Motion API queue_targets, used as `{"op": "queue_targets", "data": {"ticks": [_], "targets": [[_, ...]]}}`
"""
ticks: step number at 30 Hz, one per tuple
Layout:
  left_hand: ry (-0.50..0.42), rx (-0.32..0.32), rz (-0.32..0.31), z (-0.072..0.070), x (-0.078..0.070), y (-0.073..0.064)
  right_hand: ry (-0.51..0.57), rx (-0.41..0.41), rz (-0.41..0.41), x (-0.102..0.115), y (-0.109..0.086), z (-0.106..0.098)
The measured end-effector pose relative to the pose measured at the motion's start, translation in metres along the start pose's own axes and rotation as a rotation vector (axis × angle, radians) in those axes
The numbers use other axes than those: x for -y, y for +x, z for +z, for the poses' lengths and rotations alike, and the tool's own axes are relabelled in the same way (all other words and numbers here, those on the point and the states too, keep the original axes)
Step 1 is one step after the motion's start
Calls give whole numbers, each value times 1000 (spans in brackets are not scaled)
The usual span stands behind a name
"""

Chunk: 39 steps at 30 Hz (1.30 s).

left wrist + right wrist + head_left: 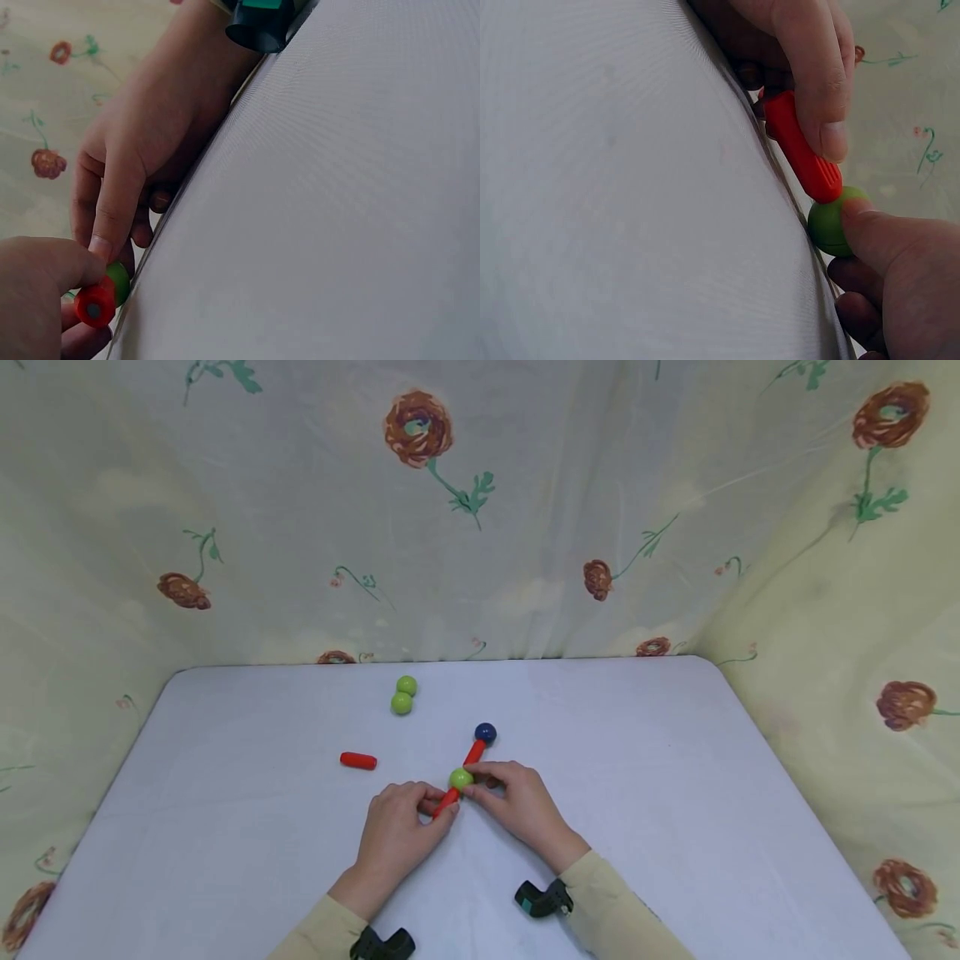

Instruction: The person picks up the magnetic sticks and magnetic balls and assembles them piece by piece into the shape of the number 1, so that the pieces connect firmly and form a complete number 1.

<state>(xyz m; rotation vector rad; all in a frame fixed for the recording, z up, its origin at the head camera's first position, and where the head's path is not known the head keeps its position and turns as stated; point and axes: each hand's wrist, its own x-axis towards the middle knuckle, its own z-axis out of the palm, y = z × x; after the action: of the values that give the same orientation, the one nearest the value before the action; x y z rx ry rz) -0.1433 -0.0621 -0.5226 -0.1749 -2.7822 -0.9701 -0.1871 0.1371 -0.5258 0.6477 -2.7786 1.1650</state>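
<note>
near the middle of the surface [637,810], the left hand [399,828] pinches the near red rod [447,801] and the right hand [522,799] pinches the green ball [461,778] at its far end; beyond lie the far red rod [474,752] and blue ball [485,733]. keeping everything in line, with gentle, straight pressure, should work best.

From the head, looking forward and down from farther off, taking in the tabletop [675,802] and flowered cloth [525,543] behind. From each wrist, peering in close, showing the tabletop aslant. Between both wrist views, sharing the left hand [401,827], right hand [522,797], red stick [799,150] and green ball [829,227].
</note>
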Motion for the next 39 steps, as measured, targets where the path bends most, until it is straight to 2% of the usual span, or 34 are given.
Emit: {"op": "queue_targets", "data": {"ticks": [5, 11, 14, 24, 32, 39], "targets": [[-26, 26, -1, -3, 1, 0, 4, -1, -1, 0, 0, 0], [-133, 90, -77, -16, 4, 3, 11, 3, -10, 1, -1, -1], [-152, 83, -94, -24, 7, 5, 8, 9, 3, 2, -1, -1], [-125, 34, -76, -46, 19, 18, 2, 23, 31, 3, -1, -1], [-89, 12, -79, -57, 33, 39, 12, 21, 17, 3, -2, -1], [-54, 44, -102, -60, 43, 62, 13, 26, 21, 2, -1, -1]]}}
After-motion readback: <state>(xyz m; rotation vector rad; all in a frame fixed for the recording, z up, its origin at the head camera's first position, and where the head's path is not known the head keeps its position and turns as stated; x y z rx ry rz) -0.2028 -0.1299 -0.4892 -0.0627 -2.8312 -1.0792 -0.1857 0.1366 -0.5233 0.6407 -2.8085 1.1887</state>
